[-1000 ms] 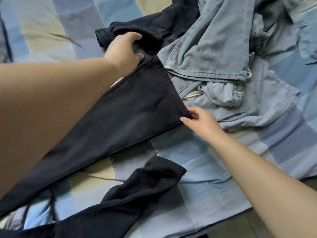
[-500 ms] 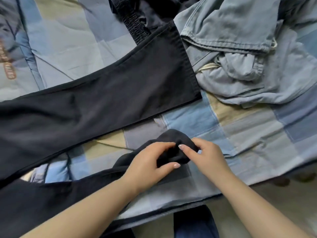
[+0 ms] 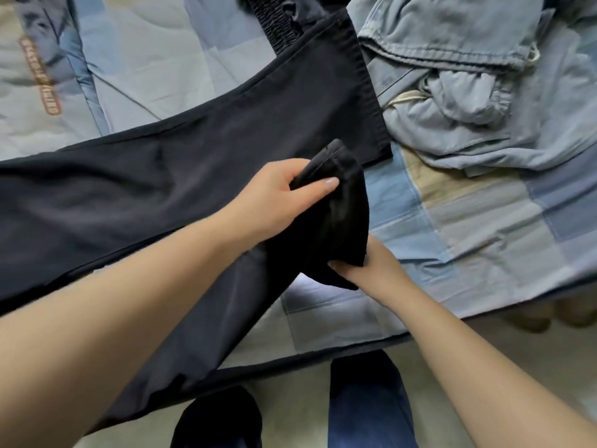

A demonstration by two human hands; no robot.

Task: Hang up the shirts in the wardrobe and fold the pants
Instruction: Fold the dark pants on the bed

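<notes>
Both forearms are bare from the near edge of the picture to the wrists, with no sleeve, cuff, watch, bracelet or ring showing on either. The left hand has a thumbnail that is neatly trimmed, a little long, with a pale glossy finish; the other nails are hidden. The right hand shows no nails from this side. Below the arms, beyond the near edge of the bed, the right leg wears dark blue denim trousers, and the left leg looks darker, almost black, though it is partly cut off by the frame.
</notes>
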